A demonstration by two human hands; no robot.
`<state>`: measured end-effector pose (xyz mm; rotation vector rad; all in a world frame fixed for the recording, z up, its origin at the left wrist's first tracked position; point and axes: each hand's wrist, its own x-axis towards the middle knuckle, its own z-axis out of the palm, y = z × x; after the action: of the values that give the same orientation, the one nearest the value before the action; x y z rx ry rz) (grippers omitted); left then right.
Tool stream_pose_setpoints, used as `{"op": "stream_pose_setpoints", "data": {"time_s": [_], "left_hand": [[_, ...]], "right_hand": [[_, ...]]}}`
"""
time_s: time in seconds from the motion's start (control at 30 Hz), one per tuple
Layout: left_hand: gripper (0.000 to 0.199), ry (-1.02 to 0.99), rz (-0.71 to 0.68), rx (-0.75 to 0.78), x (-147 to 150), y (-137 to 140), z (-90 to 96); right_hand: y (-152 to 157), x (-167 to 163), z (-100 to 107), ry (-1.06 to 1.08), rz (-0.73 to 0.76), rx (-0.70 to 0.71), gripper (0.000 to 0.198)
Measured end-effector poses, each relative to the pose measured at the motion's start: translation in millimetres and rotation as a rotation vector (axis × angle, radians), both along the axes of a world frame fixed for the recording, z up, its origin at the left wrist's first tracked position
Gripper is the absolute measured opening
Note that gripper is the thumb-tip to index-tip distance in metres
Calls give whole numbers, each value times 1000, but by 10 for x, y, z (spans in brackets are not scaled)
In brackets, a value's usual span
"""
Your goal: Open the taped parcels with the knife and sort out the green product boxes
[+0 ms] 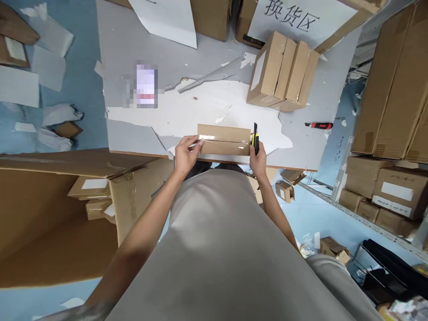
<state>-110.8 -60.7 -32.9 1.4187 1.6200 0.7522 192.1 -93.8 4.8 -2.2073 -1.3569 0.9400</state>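
Observation:
A long cardboard box (224, 139) with clear tape along its middle seam lies at the table's front edge. My left hand (187, 154) grips its left end, thumb on top and fingers behind. At the right end, my right hand (258, 159) is closed around a yellow-and-black utility knife (256, 139), its dark tip pointing away from me. The fingers of this hand also rest against the box's end. A scrap of clear tape (223, 114) lies on the white sheet just beyond the box.
Several small boxes (284, 73) stand together at the back right of the grey table (130, 133). A red-and-black utility knife (319, 125) lies near its right edge. On the left is a big open carton (129, 200); shelves with cartons (384, 98) are on the right. Paper litters the floor.

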Motion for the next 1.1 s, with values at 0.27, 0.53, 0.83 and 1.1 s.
{"op": "stream_pose_setpoints", "data": {"time_s": [0.27,0.53,0.83,1.1], "left_hand": [[52,-48,-55,-46,40,29,-307],[55,-102,-60,-18,21,-3,-284],[55,-216,-35,-68,40,16,-277],[65,-320,-9,-191,67,-6,-293]], "right_hand": [[42,139,224,-181,198,-16,42],[387,-482,753,-396,853,-228,51],[607,-801,906,-606,1095,-349,57],[638,-1045,1004,-685,1126,-378,58]]}}
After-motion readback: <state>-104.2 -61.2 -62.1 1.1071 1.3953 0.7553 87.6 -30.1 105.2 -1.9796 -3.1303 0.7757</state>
